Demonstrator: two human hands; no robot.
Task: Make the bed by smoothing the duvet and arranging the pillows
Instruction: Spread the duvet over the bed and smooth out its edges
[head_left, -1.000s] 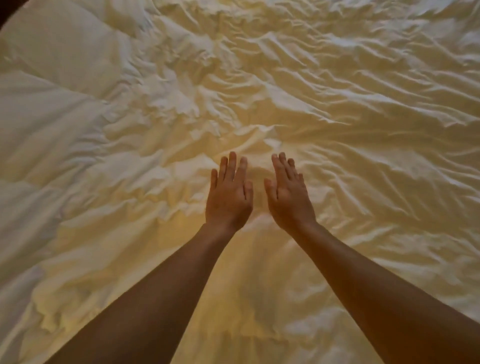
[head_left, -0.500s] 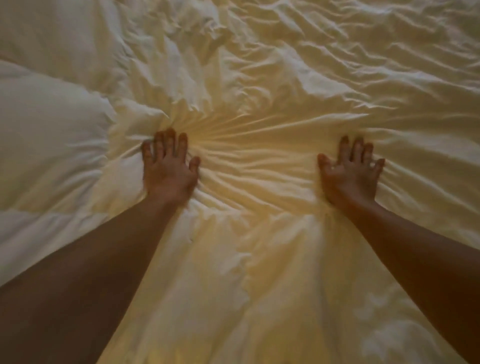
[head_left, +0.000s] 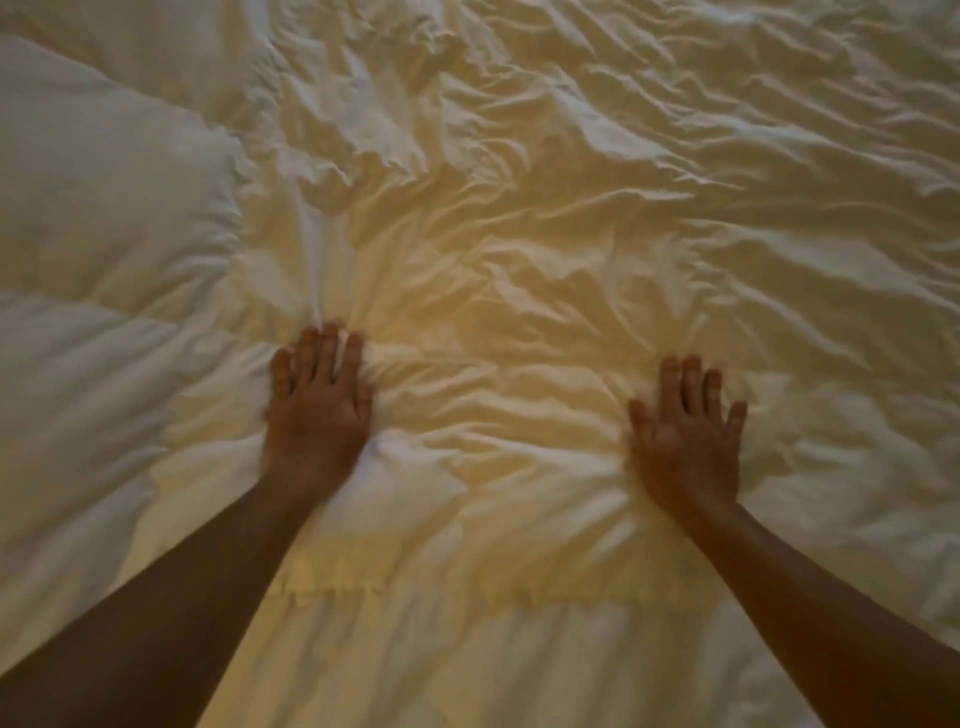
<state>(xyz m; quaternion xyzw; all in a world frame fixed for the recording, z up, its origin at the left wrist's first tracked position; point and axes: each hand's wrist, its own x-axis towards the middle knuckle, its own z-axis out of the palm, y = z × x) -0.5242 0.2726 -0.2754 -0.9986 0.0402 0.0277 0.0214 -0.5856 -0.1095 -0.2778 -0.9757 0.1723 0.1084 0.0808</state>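
A cream-white duvet (head_left: 545, 218) fills the whole view, heavily creased in the middle and at the right, puffier and smoother at the left. My left hand (head_left: 317, 410) lies palm-down on it left of centre, fingers flat and slightly apart. My right hand (head_left: 685, 436) presses flat on the duvet to the right, fingers spread. Neither hand holds any fabric. Creases fan out between and beyond the two hands. No pillow is in view.
A stitched seam (head_left: 467, 597) of the duvet runs across the cloth just below my hands, between my forearms. A puffy quilted section (head_left: 104, 218) bulges at the left.
My hands started close together at the centre, then slid apart to left and right across the duvet. Since half a second ago they sit lower in view, and the seam has come into sight.
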